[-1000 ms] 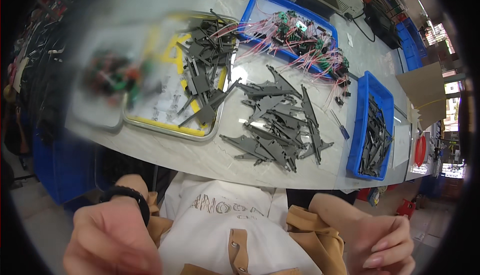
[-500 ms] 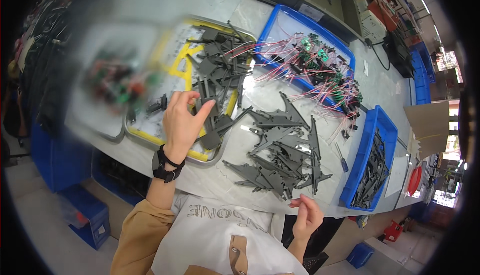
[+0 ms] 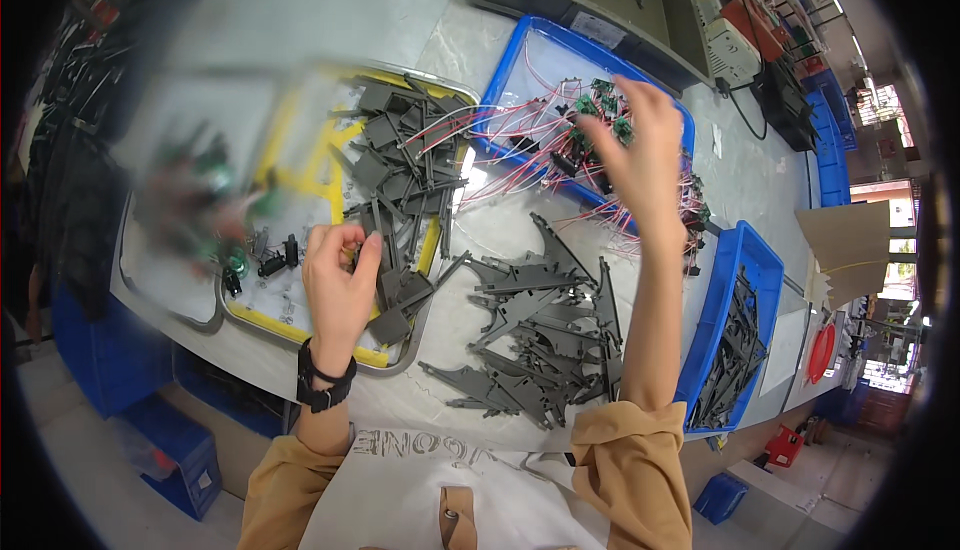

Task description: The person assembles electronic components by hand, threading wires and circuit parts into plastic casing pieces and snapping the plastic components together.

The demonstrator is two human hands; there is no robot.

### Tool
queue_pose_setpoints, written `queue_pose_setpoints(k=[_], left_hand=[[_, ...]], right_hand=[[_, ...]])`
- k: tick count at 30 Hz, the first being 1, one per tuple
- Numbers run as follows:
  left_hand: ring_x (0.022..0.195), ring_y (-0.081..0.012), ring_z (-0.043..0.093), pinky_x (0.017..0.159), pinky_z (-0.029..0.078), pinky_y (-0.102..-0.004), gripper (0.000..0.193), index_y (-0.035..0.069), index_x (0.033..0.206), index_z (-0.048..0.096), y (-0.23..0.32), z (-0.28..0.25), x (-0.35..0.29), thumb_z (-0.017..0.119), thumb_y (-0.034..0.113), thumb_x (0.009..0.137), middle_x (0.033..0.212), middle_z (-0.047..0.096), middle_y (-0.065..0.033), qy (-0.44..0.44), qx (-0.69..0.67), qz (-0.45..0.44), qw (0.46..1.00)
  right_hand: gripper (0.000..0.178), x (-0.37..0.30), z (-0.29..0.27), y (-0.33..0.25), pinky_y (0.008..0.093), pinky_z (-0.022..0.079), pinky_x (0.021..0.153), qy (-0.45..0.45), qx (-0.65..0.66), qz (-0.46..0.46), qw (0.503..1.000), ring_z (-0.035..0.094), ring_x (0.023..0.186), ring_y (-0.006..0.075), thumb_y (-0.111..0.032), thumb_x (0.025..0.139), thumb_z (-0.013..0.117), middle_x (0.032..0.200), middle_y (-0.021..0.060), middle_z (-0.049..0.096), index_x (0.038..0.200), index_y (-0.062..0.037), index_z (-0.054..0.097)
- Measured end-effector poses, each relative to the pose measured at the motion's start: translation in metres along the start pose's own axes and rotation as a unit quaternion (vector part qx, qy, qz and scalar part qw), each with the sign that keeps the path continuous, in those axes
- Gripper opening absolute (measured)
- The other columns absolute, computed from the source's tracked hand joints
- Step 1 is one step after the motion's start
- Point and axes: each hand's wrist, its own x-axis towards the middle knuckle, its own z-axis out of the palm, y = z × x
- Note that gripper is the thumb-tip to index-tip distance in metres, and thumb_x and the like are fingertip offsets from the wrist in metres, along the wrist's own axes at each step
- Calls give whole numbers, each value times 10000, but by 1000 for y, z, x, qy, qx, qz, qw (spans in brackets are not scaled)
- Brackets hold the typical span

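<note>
My left hand [image 3: 340, 285], with a dark watch on its wrist, is over the near part of a yellow-marked tray [image 3: 375, 357]. Its fingers are curled toward the thumb; whatever lies between them, if anything, I cannot make out. Flat dark grey plastic pieces [image 3: 392, 150] are heaped in that tray beside the hand. My right hand [image 3: 645, 155] reaches over a blue tray [image 3: 520, 42], thumb and fingers apart, holding nothing visible. Below its fingertips are small green circuit boards [image 3: 600, 100] with red and white wires, some spilling over the tray's edge.
Dark grey bracket-like plastic parts [image 3: 545, 325] form a pile on the table between my arms. A narrower blue bin [image 3: 728, 250] at the right holds long dark parts. Another grey tray [image 3: 690, 10] stands at the back. The far left is blurred.
My right hand has gone from the table's near edge up and forward over the blue tray. My left hand has come slightly nearer, and its fingers have curled in.
</note>
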Motion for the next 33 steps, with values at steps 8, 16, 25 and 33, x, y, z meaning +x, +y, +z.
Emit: queue_pose_setpoints(k=[8, 16, 25, 33], left_hand=[[750, -244, 574, 742, 461, -361, 132, 44, 1008, 372, 33, -52, -51, 369, 143, 921, 815, 562, -157, -55, -467, 1, 883], [685, -213, 509, 687, 423, -362, 158, 53, 1015, 397, 41, -55, -66, 385, 159, 898, 735, 456, -69, -214, -629, -228, 711], [589, -131, 420, 575, 351, -269, 170, 17, 941, 442, 37, -58, -68, 477, 159, 856, 664, 430, -36, -283, -595, -223, 719], [614, -117, 448, 590, 372, -248, 113, 0, 915, 470, 34, -63, -63, 463, 74, 831, 695, 481, -65, -236, -553, -202, 773]], right_hand=[[192, -4, 14, 15, 346, 402, 741, 65, 164, 17, 984, 540, 823, 252, -37, 658, 668, 847, 92, 590, 796, -21, 535], [162, -32, 0, 15, 306, 444, 607, 1, 193, 77, 978, 575, 672, 214, -27, 691, 657, 718, 93, 591, 803, -14, 540], [163, -60, -4, 17, 291, 452, 628, -108, 145, 33, 983, 579, 685, 215, 1, 682, 652, 750, 108, 571, 802, 15, 542], [158, -20, -17, -1, 320, 430, 563, -24, 107, 9, 994, 554, 630, 223, -142, 688, 692, 669, 81, 578, 702, -23, 590]])
